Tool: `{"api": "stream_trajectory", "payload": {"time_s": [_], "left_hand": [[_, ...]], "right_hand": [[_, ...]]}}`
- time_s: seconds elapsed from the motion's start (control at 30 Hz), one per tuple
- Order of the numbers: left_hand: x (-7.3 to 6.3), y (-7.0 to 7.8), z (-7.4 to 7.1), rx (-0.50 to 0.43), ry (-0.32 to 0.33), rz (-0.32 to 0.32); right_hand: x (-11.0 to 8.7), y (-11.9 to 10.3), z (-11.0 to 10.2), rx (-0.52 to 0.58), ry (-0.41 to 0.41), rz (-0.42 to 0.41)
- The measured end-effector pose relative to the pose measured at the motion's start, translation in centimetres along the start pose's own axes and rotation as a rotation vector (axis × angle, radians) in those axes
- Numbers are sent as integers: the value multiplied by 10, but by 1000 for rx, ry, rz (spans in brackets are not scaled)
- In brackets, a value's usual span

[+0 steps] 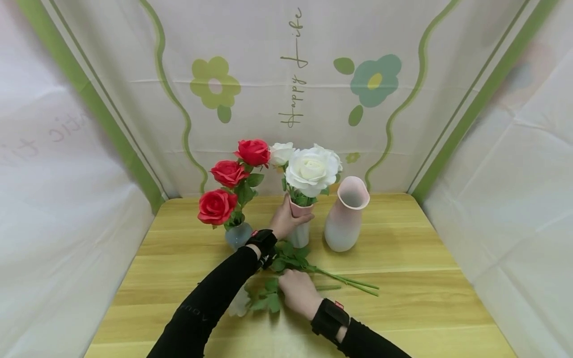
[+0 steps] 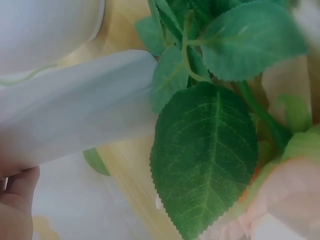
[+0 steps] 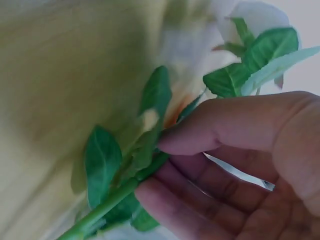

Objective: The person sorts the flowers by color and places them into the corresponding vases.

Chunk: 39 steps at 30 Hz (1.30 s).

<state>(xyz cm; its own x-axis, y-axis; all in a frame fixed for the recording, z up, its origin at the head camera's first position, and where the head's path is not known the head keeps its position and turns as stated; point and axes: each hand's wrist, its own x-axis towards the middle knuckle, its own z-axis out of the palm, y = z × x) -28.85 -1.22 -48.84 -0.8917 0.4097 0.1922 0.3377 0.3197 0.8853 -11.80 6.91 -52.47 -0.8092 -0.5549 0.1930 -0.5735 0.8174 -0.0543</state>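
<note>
My left hand (image 1: 288, 219) grips a slim pink-and-white vase (image 1: 300, 236) near its rim; in the left wrist view, fingers (image 2: 22, 192) wrap the smooth vase body. White roses (image 1: 312, 170) stand in that vase. My right hand (image 1: 301, 293) pinches a green rose stem (image 3: 100, 214) between thumb and fingers, low over the table. A white bloom (image 3: 257, 27) shows beyond the thumb in the right wrist view. Beside the right hand lie green stems (image 1: 353, 282) with leaves (image 1: 291, 256). The left sleeve partly hides a pale bloom (image 1: 240, 302).
A round blue-grey vase (image 1: 238, 236) with red roses (image 1: 228, 173) stands left of the left hand. A larger pink-and-white vase (image 1: 343, 223) stands on the right. Everything is on a wooden table (image 1: 403, 303), with printed cloth walls (image 1: 264, 59) around its back and sides.
</note>
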Motion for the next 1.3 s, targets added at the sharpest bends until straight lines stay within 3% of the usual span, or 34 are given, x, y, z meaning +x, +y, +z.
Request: {"api": "stream_trajectory", "payload": {"time_s": [0.2, 0.53, 0.8, 1.0, 1.17, 1.3], "left_hand": [[-1, 1, 0, 9, -2, -31], [1, -1, 0, -9, 19, 13], [0, 3, -1, -22, -16, -20], [-1, 6, -3, -41, -50, -7], [1, 2, -1, -106, -18, 54], [3, 13, 0, -218, 21, 138]], "right_hand": [[-15, 10, -20, 29, 27, 66], [-32, 27, -50, 138, 143, 209], [-45, 41, -67, 193, 223, 283], [-52, 49, -75, 213, 284, 345], [-55, 54, -77, 224, 329, 369], [-55, 56, -77, 227, 361, 370]]}}
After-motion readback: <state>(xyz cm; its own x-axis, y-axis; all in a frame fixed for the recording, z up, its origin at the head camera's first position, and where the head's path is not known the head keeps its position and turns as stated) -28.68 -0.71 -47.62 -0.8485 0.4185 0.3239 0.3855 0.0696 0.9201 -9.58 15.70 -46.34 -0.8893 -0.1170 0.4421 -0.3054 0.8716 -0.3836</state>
